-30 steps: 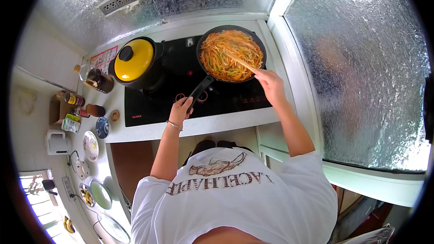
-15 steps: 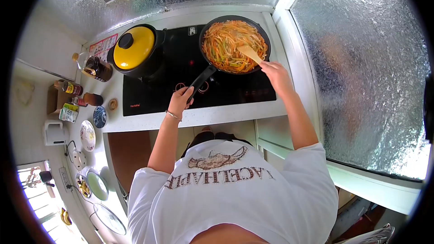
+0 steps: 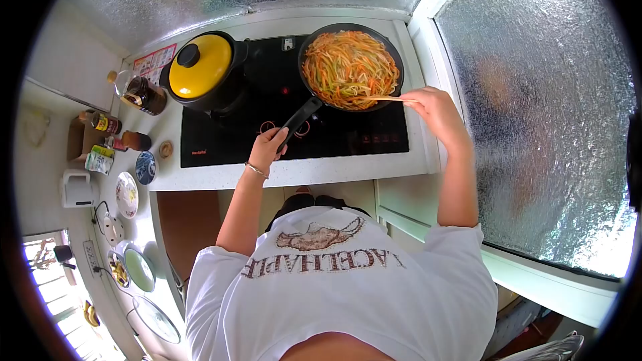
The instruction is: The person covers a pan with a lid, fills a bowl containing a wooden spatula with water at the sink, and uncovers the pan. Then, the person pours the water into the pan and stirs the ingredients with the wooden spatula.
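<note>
A black frying pan (image 3: 398, 60) sits on the right of the black cooktop (image 3: 267, 93), filled with shredded orange and pale green vegetables (image 3: 351, 67). My left hand (image 3: 268, 144) is wrapped round the pan's handle, which points toward me. At the pan's right rim, my right hand (image 3: 433, 110) grips a wooden spatula (image 3: 388, 98). The spatula lies nearly level and edge-on, its tip among the shreds at the near side of the pan, partly hidden by them.
A black pot with a yellow lid (image 3: 200, 73) stands left of the pan. Beyond it are an oil bottle (image 3: 144, 93), sauce bottles (image 3: 103, 122), a blue patterned bowl (image 3: 146, 167) and a floral plate (image 3: 126, 194). A frosted glass panel (image 3: 535, 113) rises close on the right.
My right hand has moved right and slightly nearer me. The spatula has swung from a slant across the food to a level, edge-on pose at the near rim. My left hand keeps its grip.
</note>
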The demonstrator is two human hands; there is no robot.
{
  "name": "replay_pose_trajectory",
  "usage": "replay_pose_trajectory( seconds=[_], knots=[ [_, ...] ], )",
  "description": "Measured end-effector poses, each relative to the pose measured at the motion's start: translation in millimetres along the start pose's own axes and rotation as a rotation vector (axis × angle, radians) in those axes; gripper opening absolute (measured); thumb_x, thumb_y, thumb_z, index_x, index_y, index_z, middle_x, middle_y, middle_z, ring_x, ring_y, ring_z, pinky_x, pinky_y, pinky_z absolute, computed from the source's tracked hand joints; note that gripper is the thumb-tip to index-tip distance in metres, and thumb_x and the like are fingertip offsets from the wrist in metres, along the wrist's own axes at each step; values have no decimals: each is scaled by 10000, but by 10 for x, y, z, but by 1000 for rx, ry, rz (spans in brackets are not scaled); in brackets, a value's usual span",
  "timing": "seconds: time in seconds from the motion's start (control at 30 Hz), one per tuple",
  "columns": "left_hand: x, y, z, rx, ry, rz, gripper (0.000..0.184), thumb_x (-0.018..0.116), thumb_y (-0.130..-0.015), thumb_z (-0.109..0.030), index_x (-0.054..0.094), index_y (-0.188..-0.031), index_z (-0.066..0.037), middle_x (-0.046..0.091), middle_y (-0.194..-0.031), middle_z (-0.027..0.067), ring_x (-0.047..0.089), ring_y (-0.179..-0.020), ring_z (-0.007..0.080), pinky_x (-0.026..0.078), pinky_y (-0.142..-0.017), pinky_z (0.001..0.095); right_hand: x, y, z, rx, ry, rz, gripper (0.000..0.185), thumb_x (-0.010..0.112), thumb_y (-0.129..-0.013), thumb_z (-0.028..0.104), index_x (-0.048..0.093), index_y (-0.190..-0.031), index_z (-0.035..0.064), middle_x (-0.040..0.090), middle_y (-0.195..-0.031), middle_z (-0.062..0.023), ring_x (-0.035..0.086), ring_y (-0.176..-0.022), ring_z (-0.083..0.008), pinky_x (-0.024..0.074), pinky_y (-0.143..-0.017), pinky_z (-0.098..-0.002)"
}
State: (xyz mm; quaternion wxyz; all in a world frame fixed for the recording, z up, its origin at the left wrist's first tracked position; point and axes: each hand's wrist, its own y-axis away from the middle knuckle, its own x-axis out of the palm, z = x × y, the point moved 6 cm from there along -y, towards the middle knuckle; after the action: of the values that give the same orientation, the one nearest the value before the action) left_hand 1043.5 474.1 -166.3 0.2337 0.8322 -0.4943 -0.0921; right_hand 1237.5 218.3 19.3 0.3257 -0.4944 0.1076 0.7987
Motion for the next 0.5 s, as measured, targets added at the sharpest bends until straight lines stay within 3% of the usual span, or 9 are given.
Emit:
replay_pose_trajectory(
  seconds=[0.13,0.3,0.37,0.5],
  knots=[
    [-1,18,10,-2,-11,19,242,578,-865,-280,591,-887,-39,479,-547,-16,408,-441,48,285,-407,172,110,-92,-53,-46,51,66,131,611,-770,61,640,-886,7,627,-829,-153,592,-771,-308,463,-679,-359],
    [3,-12,12,-4,10,9,230,578,-864,-278,586,-865,-48,479,-546,-17,402,-439,46,280,-404,172,-86,-131,-47,43,-64,-80,154,610,-767,54,642,-911,12,631,-856,-143,592,-795,-301,463,-699,-360],
    [8,-2,-13,-5,-23,1,219,579,-864,-269,584,-860,-50,479,-549,-15,402,-440,45,281,-405,172,132,-198,-47,-146,-15,-182,177,607,-758,33,642,-930,15,637,-878,-132,589,-841,-294,475,-722,-358],
    [-1,-1,-2,-16,10,12,216,581,-863,-264,581,-864,-48,479,-556,-14,409,-448,46,287,-408,175,446,-167,-223,-144,-37,-122,186,602,-756,25,640,-938,24,638,-910,-117,586,-855,-290,476,-740,-360]
  ],
)
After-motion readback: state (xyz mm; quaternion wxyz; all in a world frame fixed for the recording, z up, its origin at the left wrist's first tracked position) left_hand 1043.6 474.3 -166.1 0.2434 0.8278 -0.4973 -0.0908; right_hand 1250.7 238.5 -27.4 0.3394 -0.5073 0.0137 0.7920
